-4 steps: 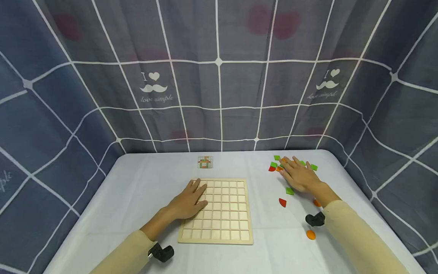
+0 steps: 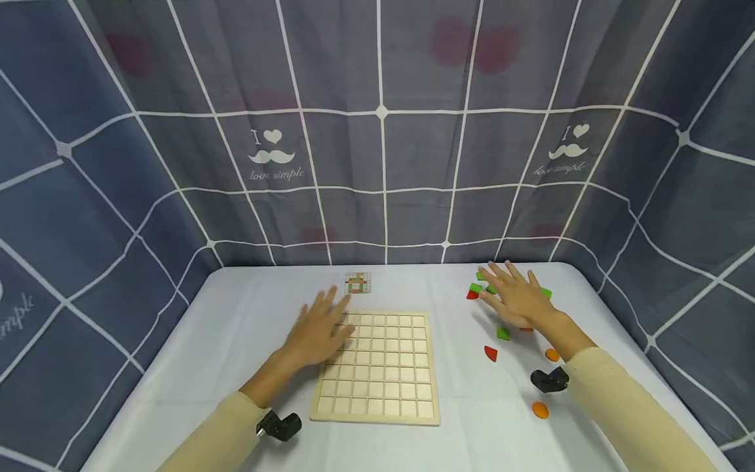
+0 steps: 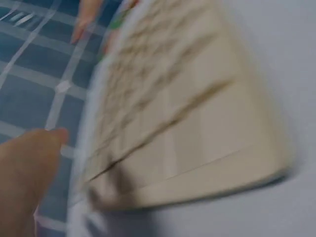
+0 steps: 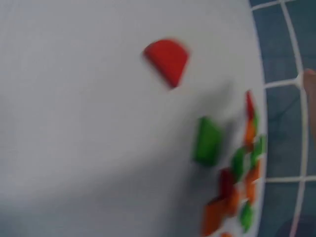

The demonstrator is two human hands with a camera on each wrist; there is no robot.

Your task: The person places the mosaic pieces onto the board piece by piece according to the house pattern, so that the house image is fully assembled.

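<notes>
A pale wooden grid board (image 2: 383, 373) lies flat on the white table. My left hand (image 2: 317, 331) is over its upper left side, fingers spread and holding nothing; the blurred left wrist view shows part of it beside the board. My right hand (image 2: 519, 300) is above a scatter of small coloured pieces on the right, its fingers extended and apart. Around it lie a green piece (image 2: 503, 334), a red quarter-round piece (image 2: 491, 353) and an orange round piece (image 2: 539, 410). The hand hides some of the pieces in the head view.
A small picture card (image 2: 357, 282) with a coloured grid pattern lies behind the board. Dark checked curtains (image 2: 413, 151) stand around the table's back and sides. Each wrist carries a black camera (image 2: 282, 427).
My left hand has moved up and away from the board's squares, toward the picture card. The right hand has shifted only slightly, and the head view has tilted a little.
</notes>
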